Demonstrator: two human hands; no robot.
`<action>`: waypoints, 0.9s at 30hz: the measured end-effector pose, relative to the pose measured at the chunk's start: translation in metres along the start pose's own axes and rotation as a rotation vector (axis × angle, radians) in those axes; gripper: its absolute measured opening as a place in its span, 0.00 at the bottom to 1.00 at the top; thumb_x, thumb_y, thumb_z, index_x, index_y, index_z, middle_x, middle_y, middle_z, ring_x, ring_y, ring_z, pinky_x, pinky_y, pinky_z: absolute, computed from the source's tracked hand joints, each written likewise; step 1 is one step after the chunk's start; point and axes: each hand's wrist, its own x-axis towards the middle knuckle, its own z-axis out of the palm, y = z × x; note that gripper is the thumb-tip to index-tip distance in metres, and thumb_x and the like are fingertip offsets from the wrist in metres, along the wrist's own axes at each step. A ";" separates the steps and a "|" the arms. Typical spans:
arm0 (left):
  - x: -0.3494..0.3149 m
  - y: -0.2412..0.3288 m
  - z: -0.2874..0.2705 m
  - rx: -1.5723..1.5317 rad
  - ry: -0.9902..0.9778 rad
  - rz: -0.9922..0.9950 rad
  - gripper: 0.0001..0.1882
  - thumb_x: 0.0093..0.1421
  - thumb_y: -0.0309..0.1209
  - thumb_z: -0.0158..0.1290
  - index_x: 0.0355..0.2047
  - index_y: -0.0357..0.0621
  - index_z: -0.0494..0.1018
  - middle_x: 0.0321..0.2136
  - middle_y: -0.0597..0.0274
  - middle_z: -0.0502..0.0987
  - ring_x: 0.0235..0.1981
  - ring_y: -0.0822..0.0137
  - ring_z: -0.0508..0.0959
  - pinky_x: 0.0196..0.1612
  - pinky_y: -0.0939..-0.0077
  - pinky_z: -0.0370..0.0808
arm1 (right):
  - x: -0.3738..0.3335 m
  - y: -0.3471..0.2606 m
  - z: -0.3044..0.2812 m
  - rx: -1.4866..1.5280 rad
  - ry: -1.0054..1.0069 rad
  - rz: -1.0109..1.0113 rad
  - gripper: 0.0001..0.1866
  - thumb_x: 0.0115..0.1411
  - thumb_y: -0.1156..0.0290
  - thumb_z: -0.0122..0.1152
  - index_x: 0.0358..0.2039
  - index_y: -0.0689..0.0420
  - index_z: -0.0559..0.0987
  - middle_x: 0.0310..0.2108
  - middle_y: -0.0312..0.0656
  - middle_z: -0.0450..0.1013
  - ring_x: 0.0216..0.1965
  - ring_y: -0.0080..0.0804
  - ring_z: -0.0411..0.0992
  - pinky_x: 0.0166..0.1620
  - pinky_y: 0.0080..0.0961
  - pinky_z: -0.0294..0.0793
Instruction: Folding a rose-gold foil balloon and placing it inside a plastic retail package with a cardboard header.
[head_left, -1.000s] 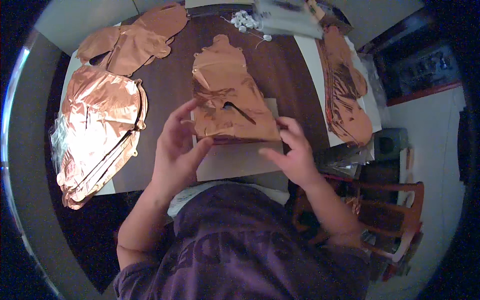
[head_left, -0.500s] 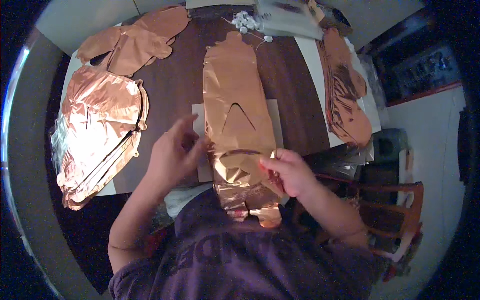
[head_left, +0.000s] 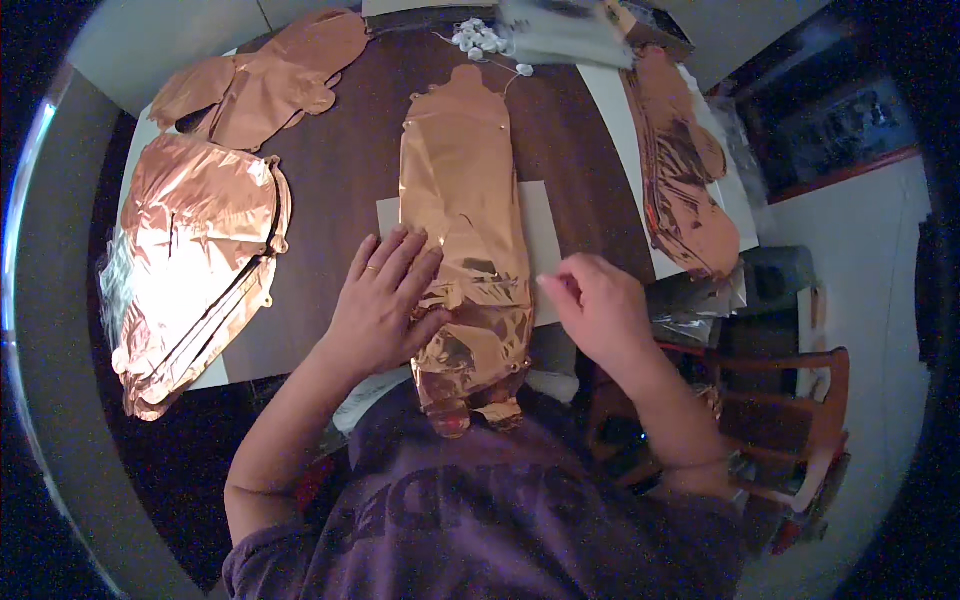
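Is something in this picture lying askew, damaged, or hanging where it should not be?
Yes. The long copper foil balloon in the middle hangs over the near edge of the table, and its lower end looks crumpled. The left hand lies flat on it; the right hand is beside it. Whether the foil is torn cannot be told.

A shiny copper colour was shown by the long foil balloon point(head_left: 462, 215), with brighter glints along its creases. The same copper, washed pale orange by the light, was seen on the stack of foil balloons point(head_left: 195, 260), and a darker copper on the foil balloon point(head_left: 680, 190) at the far right. The table point(head_left: 340, 190) was dark brown. White was seen on the sheet of paper point(head_left: 540, 240) and the small round pieces point(head_left: 480, 38). A dark purple shirt point(head_left: 500, 510) was worn.
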 end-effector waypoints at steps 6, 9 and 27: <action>0.004 0.009 0.004 0.028 0.093 -0.013 0.37 0.57 0.51 0.54 0.60 0.40 0.63 0.59 0.44 0.64 0.63 0.46 0.62 0.64 0.47 0.55 | -0.005 0.005 0.042 0.027 0.164 -0.381 0.31 0.51 0.66 0.66 0.56 0.58 0.71 0.59 0.46 0.65 0.59 0.48 0.63 0.62 0.48 0.59; 0.002 0.009 -0.001 0.020 0.033 -0.013 0.38 0.57 0.52 0.53 0.60 0.39 0.62 0.60 0.43 0.63 0.63 0.46 0.61 0.64 0.47 0.55 | -0.010 0.018 0.045 -0.133 0.029 -0.319 0.34 0.56 0.63 0.61 0.62 0.58 0.65 0.65 0.45 0.58 0.65 0.48 0.56 0.67 0.48 0.48; -0.025 0.021 0.010 -0.031 0.201 0.118 0.20 0.50 0.36 0.63 0.43 0.44 0.75 0.46 0.56 0.75 0.54 0.55 0.73 0.61 0.47 0.63 | -0.017 0.044 0.057 0.028 0.223 -0.609 0.21 0.59 0.62 0.60 0.50 0.58 0.76 0.55 0.46 0.70 0.58 0.46 0.67 0.62 0.45 0.64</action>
